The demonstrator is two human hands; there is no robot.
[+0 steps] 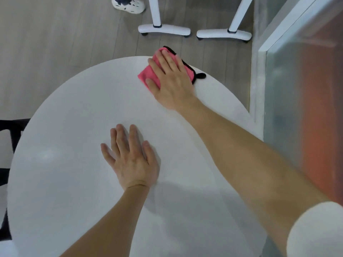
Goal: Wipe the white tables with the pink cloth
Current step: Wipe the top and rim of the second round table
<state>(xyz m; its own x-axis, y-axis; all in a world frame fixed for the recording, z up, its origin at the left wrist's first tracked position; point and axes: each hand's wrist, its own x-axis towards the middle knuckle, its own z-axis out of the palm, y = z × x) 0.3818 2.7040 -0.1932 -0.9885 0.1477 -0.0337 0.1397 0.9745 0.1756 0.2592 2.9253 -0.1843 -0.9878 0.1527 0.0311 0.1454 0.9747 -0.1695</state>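
A round white table fills most of the view. At its far right edge lies a folded pink cloth with black trim and a black loop; part of the cloth hangs past the rim. My right hand presses flat on the cloth with straight, spread fingers. Near the table's middle, my left hand rests palm down on the bare top with fingers straight.
White legs with castor feet of another table stand on the grey wood floor beyond. A frosted glass partition runs along the right. A black chair is at the left edge. Someone's white shoe shows at the top.
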